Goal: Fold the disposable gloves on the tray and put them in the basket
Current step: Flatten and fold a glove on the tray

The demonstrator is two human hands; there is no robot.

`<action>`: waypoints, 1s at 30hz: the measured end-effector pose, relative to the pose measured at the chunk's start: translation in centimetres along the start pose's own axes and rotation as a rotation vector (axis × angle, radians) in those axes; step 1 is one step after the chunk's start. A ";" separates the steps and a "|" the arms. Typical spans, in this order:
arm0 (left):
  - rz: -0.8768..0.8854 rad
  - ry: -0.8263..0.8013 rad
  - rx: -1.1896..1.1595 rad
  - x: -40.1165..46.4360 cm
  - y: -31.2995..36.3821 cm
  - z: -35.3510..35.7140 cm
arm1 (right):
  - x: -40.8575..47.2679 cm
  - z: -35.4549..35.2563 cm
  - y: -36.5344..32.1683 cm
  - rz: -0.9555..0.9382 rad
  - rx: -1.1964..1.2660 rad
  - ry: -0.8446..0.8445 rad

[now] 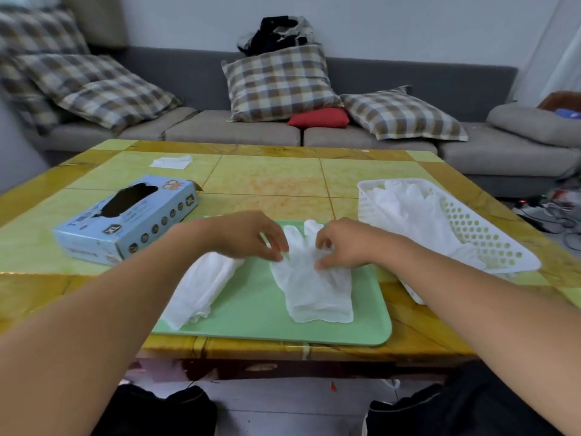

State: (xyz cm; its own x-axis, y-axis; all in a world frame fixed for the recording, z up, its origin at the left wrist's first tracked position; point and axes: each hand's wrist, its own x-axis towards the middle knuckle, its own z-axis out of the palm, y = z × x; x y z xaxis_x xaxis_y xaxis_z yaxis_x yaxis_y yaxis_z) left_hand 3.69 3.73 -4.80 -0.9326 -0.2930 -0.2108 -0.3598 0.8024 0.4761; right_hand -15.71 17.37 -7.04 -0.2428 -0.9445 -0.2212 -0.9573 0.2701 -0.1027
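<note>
A green tray lies at the table's near edge. A white disposable glove is spread flat on its right half, cuff toward me, fingers pointing away. My left hand pinches the glove's left edge near the fingers. My right hand pinches its right side with curled fingers. A second white glove lies bunched on the tray's left half, partly under my left forearm. The white perforated basket stands to the right of the tray and holds several white gloves.
A blue glove box lies left of the tray on the yellow-green tiled table. A white piece rests at the far left of the table. A grey sofa with checked cushions stands behind.
</note>
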 end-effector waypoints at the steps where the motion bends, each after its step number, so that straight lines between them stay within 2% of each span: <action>1: -0.023 0.108 -0.007 -0.7 -0.9 -1.0 | 0.2 -0.6 -0.8 -0.022 -0.024 0.057; 3: -0.088 0.300 0.036 -2.0 -2.7 -2.4 | 0.4 -1.7 -3.6 -0.141 0.065 0.192; 5: -0.189 0.402 0.113 -3.5 -4.6 -2.7 | 0.8 -1.9 -8.3 -0.311 0.268 0.256; 6: -0.246 0.415 0.138 -4.4 -5.8 -2.6 | 1.2 -1.4 -10.9 -0.378 0.315 0.258; 8: -0.341 0.399 0.150 -5.7 -7.4 -2.0 | 2.5 0.2 -15.2 -0.460 0.235 0.239; 11: -0.387 0.339 0.150 -7.7 -8.9 -1.4 | 4.3 3.6 -19.2 -0.407 0.098 0.181; 14: -0.392 0.275 0.085 -9.1 -9.8 -1.2 | 5.6 4.8 -20.0 -0.368 0.164 0.175; 20: -0.435 0.228 -0.005 -10.9 -10.4 -1.5 | 4.7 3.3 -16.4 -0.435 0.584 0.081; 24: -0.403 0.210 0.021 -11.4 -9.2 -2.0 | 4.3 1.3 -13.3 -0.262 1.262 0.049; 25: -0.384 0.196 -0.029 -11.5 -8.8 -2.1 | 4.2 0.6 -12.7 -0.221 1.405 0.010; 27: -0.318 0.195 -0.294 -11.3 -8.1 -2.2 | 3.9 -0.2 -11.5 -0.191 1.585 -0.094; 30: -0.199 0.287 -0.587 -9.7 -6.3 -2.0 | 3.0 -1.3 -10.1 -0.178 1.784 -0.233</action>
State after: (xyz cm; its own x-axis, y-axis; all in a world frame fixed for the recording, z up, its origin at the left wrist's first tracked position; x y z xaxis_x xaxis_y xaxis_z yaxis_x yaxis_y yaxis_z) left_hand 14.94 0.47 -4.00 -0.7886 -0.5973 -0.1465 -0.4066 0.3276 0.8528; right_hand -7.01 11.59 -5.42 0.0082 -0.9812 -0.1931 0.3732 0.1821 -0.9097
